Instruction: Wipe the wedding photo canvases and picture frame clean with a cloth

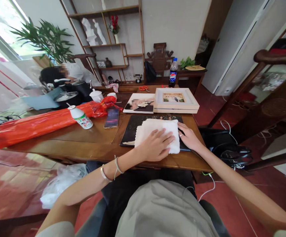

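Note:
My left hand [156, 144] lies flat with fingers spread on a folded white cloth [150, 131], pressing it onto a dark glossy photo panel [130, 131] that rests on the wooden table [93, 141]. My right hand [188, 136] rests at the right edge of the cloth, fingers stretched flat on the panel and touching the cloth. Neither hand grips anything. The cloth covers most of the panel's middle.
Behind the panel lie a second photo print [139, 103] and a white framed picture [176, 98]. A phone [112, 118], a white bottle [81, 117], a long orange plastic bag [34, 125], kettles, scissors [143, 88] and a cola bottle [173, 72] stand around. Another person sits at the far left.

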`<control>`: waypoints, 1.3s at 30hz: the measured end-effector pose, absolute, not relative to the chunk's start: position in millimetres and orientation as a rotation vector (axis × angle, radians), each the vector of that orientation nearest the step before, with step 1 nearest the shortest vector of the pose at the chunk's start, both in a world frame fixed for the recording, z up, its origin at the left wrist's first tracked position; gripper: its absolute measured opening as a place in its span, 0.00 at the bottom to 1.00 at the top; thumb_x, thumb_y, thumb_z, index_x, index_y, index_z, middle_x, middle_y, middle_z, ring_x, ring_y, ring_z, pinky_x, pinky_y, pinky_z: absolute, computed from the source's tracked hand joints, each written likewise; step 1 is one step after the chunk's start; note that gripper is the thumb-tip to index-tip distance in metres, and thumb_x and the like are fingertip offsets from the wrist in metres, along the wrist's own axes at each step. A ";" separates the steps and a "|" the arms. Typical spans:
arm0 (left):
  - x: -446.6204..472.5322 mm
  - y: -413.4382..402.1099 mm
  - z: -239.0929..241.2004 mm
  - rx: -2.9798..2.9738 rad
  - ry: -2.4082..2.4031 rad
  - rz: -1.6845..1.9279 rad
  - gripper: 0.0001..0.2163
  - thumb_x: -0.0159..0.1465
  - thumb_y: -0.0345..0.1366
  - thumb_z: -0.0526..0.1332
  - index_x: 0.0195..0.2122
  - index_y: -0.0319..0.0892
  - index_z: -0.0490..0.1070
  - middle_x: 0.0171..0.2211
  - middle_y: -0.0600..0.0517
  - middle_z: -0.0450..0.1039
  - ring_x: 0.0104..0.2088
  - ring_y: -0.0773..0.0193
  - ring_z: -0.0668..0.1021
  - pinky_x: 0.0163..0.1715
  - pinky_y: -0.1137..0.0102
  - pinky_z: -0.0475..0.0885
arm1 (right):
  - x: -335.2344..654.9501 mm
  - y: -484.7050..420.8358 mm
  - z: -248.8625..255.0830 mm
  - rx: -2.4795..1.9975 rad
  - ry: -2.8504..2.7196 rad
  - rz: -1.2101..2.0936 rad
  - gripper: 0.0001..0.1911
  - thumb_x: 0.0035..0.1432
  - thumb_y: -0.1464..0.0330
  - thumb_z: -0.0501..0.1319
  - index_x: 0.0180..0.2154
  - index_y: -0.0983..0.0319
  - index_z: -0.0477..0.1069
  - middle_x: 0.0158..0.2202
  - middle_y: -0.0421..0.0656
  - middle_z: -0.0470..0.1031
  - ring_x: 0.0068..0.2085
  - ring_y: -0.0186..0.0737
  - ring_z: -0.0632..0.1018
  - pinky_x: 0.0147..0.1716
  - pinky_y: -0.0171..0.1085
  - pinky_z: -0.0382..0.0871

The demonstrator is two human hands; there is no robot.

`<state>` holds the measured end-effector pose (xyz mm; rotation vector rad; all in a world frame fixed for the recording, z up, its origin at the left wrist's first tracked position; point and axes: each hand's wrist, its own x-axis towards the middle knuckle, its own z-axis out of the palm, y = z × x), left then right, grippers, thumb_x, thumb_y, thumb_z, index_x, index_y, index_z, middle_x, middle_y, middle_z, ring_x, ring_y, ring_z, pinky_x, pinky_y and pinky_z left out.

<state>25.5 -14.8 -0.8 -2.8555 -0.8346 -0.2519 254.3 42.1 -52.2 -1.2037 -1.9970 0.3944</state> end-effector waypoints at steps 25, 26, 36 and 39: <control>15.6 -32.7 -2.0 -2.969 -1.017 -0.142 0.35 0.57 0.21 0.54 0.66 0.48 0.51 0.69 0.54 0.47 0.69 0.54 0.48 0.63 0.46 0.47 | 254.1 40.7 -51.2 -1.204 -2.024 0.406 0.24 0.58 0.73 0.52 0.55 0.58 0.70 0.58 0.46 0.70 0.62 0.48 0.67 0.63 0.54 0.57; 12.9 -35.0 -2.6 -2.977 -1.037 -0.161 0.36 0.56 0.20 0.53 0.65 0.49 0.52 0.68 0.55 0.47 0.69 0.55 0.48 0.64 0.47 0.47 | 254.2 40.7 -51.5 -1.212 -2.018 0.404 0.24 0.59 0.73 0.52 0.55 0.59 0.70 0.59 0.47 0.70 0.62 0.48 0.67 0.63 0.54 0.57; -36.4 63.3 -2.8 -2.867 -1.294 -0.295 0.35 0.54 0.20 0.53 0.65 0.47 0.56 0.67 0.50 0.52 0.66 0.59 0.56 0.64 0.57 0.52 | 253.4 42.0 -52.4 -1.194 -1.988 0.433 0.21 0.60 0.70 0.54 0.54 0.58 0.72 0.58 0.46 0.71 0.62 0.48 0.67 0.64 0.55 0.56; -48.8 77.1 -5.2 -2.826 -1.325 -0.307 0.35 0.55 0.21 0.54 0.65 0.44 0.56 0.68 0.46 0.49 0.67 0.57 0.56 0.63 0.59 0.54 | 253.1 40.9 -52.1 -1.191 -1.981 0.438 0.21 0.60 0.70 0.54 0.54 0.57 0.72 0.58 0.46 0.70 0.62 0.48 0.67 0.64 0.55 0.56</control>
